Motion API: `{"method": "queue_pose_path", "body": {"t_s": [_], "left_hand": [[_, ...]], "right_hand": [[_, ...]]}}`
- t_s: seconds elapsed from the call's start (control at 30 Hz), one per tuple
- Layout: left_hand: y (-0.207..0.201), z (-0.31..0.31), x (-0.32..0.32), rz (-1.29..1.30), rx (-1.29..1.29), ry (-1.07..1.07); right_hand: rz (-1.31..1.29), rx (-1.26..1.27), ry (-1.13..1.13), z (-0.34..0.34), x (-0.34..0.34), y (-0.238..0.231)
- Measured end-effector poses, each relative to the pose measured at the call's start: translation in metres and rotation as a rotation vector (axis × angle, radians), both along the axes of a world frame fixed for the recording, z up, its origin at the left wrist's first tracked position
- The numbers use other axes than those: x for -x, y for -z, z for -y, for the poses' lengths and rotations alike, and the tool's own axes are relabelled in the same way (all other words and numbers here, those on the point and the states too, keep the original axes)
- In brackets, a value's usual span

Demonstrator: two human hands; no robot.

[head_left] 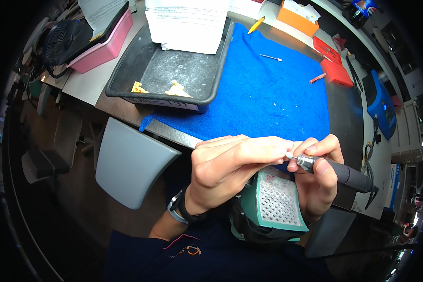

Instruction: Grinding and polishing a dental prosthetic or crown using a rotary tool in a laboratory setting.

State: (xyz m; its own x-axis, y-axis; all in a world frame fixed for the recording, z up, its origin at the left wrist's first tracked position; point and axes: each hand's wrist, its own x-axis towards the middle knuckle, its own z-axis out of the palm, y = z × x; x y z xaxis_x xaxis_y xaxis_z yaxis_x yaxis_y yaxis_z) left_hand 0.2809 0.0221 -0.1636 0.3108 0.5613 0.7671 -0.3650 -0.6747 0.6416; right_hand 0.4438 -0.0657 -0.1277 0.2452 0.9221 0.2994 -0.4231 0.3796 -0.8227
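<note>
My right hand (322,176) is closed around a dark rotary handpiece (345,175) with a silver collar, its cord trailing off to the right. A thin shank juts leftward from the collar and ends at a small white piece (289,154). My left hand (235,160) meets it there, fingertips pinched together at that white piece. Whether those fingers grip the piece itself or something behind it is hidden. Just below both hands sits a teal-framed unit (279,199) with a pale perforated panel and a black strap.
A black tray (211,70) holds pale yellow castings (176,89) and a paper sheet (188,23). It overlaps a blue towel (268,89) bearing a yellow pen-like tool (256,25) and a red stick (317,78). Red boxes (336,73) and a blue control unit (381,101) stand right.
</note>
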Motion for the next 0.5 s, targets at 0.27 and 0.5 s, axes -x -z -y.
{"method": "queue_pose_path", "body": {"t_s": [0.27,0.5], "left_hand": [[-0.0004,-0.0002,0.0017,-0.032,-0.018,-0.026],[-0.0013,0.0013,0.001,-0.025,0.016,-0.018]], "right_hand": [[0.029,0.024,0.038,0.0004,0.0025,-0.0003],[0.02,0.05,0.042,0.0016,0.0014,-0.0013]]}}
